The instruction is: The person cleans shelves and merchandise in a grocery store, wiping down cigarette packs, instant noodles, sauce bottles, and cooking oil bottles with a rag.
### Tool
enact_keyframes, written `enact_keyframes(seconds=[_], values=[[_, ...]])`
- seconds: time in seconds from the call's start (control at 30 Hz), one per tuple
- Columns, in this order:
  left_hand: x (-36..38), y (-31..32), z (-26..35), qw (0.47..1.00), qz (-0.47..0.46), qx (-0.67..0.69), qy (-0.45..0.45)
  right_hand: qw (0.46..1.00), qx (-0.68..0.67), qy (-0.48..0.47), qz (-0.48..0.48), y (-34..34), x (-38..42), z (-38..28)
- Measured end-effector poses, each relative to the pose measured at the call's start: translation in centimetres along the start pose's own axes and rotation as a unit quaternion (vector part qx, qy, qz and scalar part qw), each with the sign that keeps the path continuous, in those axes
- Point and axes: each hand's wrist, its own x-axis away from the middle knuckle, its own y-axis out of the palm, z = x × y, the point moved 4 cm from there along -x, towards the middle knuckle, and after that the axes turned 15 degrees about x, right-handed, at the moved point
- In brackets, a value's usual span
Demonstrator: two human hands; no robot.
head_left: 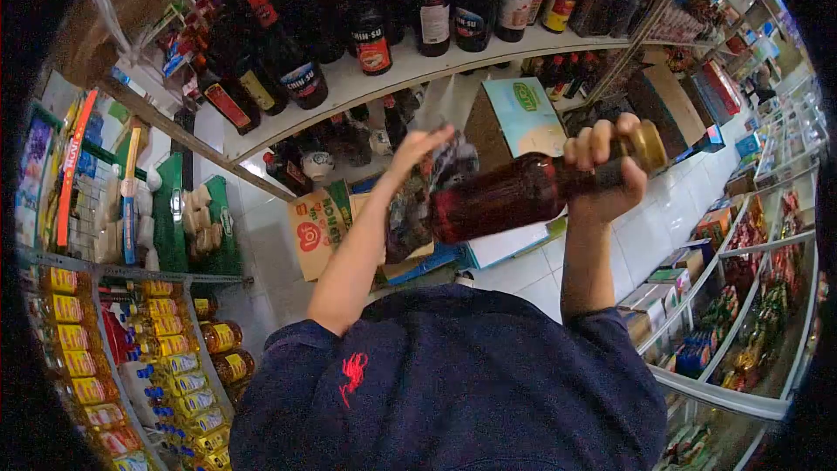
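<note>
My right hand [605,157] is wrapped round the neck of a large dark red glass bottle [501,199] with a gold cap. The bottle lies nearly level in the air, base to the left and cap to the right. At its base end, my left hand [420,150] grips a dark, crumpled cloth [455,166], smeared by motion. Cloth folds hang below the hand and overlap the bottle's base in this view.
Ahead, a curved-looking white shelf [418,65] carries rows of dark sauce bottles [373,39]. Below are a green-topped carton [523,113] and a cardboard box [318,231] on the tiled floor. Yellow oil bottles [183,362] stand at left; packaged goods [741,323] fill shelves at right.
</note>
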Motion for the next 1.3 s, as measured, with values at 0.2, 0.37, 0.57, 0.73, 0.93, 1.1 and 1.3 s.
enact_keyframes(seconds=[0.2,0.37,0.57,0.73,0.93,1.1,1.3], values=[[7.7,12.0,13.1,0.988,0.075,0.091,0.104,0.975,0.218,0.02,-0.035,1.2,2.2,3.2],[7.4,10.3,6.7,0.966,0.129,0.202,0.092,0.966,0.248,0.066,-0.035,0.8,3.2,3.6],[8.6,6.0,1.1,0.978,0.163,-0.083,0.098,0.956,0.263,0.112,-0.062,1.2,3.7,4.7],[13.2,2.5,11.8,0.916,0.326,0.0,0.234,0.879,0.403,0.227,-0.12,3.5,3.9,7.4],[14.2,6.7,18.8,0.91,0.202,-0.279,0.231,0.851,0.434,0.19,-0.227,6.6,4.9,10.7],[17.5,5.2,17.8,0.885,0.267,-0.301,0.236,0.826,0.443,0.182,-0.298,7.9,5.5,12.0],[20.3,-0.7,9.6,0.892,0.371,-0.197,0.17,0.877,0.375,0.265,-0.141,7.7,0.9,10.6]])
